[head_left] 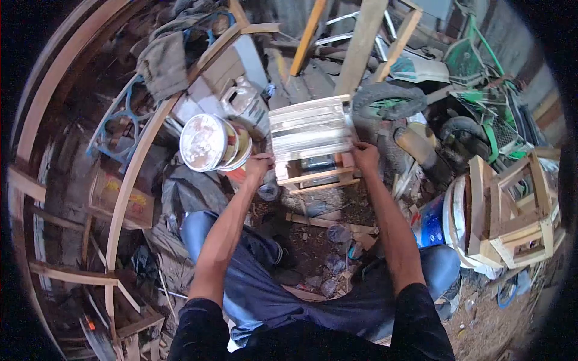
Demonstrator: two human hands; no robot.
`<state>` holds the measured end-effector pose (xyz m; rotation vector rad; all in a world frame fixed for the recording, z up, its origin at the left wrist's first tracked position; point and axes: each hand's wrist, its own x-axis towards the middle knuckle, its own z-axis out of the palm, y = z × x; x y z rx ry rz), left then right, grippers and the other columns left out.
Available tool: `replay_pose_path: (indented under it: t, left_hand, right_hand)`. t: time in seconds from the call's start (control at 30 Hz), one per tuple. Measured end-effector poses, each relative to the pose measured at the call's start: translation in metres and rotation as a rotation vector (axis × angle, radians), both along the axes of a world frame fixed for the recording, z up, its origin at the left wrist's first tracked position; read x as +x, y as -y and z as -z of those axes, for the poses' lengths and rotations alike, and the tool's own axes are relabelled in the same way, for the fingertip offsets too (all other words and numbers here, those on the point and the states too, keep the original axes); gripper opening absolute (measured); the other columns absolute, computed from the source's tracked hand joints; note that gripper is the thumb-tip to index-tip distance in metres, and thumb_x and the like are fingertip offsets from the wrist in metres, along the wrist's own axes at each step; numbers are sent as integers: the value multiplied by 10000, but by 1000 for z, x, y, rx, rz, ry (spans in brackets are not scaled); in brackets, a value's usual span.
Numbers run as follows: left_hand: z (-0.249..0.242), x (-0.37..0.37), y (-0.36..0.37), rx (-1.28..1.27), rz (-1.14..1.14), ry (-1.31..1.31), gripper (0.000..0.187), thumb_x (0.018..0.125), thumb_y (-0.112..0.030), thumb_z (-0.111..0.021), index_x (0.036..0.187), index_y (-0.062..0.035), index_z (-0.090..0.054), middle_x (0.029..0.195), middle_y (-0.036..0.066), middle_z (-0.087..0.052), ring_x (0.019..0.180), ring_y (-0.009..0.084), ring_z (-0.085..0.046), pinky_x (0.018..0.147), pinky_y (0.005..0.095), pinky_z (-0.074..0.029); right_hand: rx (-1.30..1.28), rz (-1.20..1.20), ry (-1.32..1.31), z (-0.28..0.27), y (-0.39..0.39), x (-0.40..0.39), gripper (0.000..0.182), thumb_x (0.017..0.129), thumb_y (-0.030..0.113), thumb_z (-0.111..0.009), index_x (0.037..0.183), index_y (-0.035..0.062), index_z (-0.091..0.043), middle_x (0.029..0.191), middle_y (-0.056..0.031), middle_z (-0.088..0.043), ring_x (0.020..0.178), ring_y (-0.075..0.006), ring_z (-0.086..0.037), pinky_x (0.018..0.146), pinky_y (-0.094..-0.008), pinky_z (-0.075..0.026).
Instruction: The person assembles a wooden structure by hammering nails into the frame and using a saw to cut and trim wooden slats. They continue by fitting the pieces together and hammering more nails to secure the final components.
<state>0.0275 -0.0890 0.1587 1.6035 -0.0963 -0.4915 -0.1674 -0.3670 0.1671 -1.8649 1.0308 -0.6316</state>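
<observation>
A small slatted wooden crate [311, 133] stands on the dirt floor in front of me, its pale slats on top and an open gap along its near side. My left hand [261, 165] is closed at the crate's left edge, near the lowest slat. At the right edge my right hand [365, 157] is closed on the end of the same slat. Inside the gap a dark cylindrical object [318, 163] shows, partly hidden by the slats.
White buckets [203, 142] and a plastic jug [245, 105] stand left of the crate. A wheel [388, 100] lies behind it to the right. At far right, wooden frames [522, 210] lean by a blue bucket [429, 221]. Scraps litter the floor between my legs.
</observation>
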Motion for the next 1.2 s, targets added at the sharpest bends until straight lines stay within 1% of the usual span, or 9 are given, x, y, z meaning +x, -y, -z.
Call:
replay_pose_path:
  t: [0.13,0.2,0.3,0.53,0.6,0.7,0.9,1.07,1.2]
  left_hand:
    - [-6,-5,0,-27,-19,-15,127,763,13,-712,852,80,-650,772,139,-647,614,191,-620,552,291,-538]
    - [-14,-11,0,11,5,-46,147,783,5,-706,908,61,-653,814,107,-667,677,185,-647,619,281,-547]
    - [-25,-16,1,114,9,68,146,760,-11,-733,855,71,-660,764,113,-653,618,167,-617,555,282,-517]
    - [-15,-7,0,141,98,94,118,746,-30,-752,806,41,-678,736,91,-662,609,137,-598,552,273,-494]
    - [-23,-7,0,227,113,69,133,743,-39,-758,805,43,-675,729,88,-658,587,139,-592,535,275,-487]
    - [-8,-5,-2,142,74,47,143,742,-51,-761,794,49,-674,714,91,-656,552,143,-586,514,278,-478]
    - [-10,-5,4,183,59,60,136,714,-26,-764,786,56,-684,727,96,-667,563,159,-597,513,276,-488]
    - [-15,-12,7,199,-70,12,81,726,-6,-733,775,45,-691,724,94,-672,563,147,-598,519,275,-497]
    - [-22,-15,7,153,-18,21,117,724,23,-735,795,76,-659,738,131,-658,559,183,-622,501,289,-534]
  right_hand:
    - [-63,-8,-16,6,5,1,304,716,244,-741,959,62,-732,828,-147,-710,758,-245,-692,716,-347,-530]
    - [76,-18,-59,7,9,1,291,718,251,-758,949,76,-740,757,-114,-701,655,-205,-668,662,-329,-528]
    - [76,19,-60,13,10,2,285,719,245,-762,951,81,-742,710,-92,-684,591,-173,-635,620,-316,-520]
    - [3,19,-163,12,15,6,269,706,240,-765,922,80,-745,738,-114,-696,624,-202,-656,632,-326,-525]
    - [101,31,-177,6,14,7,252,706,240,-768,902,82,-748,785,-123,-707,676,-213,-670,664,-329,-526]
    - [36,76,-268,5,12,6,260,710,250,-768,909,83,-748,829,-142,-710,739,-229,-680,715,-339,-523]
    - [64,52,-42,6,5,3,305,714,291,-786,947,100,-744,864,-160,-708,815,-277,-686,770,-365,-516]
    - [58,42,-109,-18,-4,-3,321,715,303,-791,952,91,-742,866,-158,-709,816,-270,-686,761,-362,-518]
    - [50,29,-110,-10,2,1,329,716,299,-789,954,78,-737,864,-151,-710,811,-270,-689,751,-369,-521]
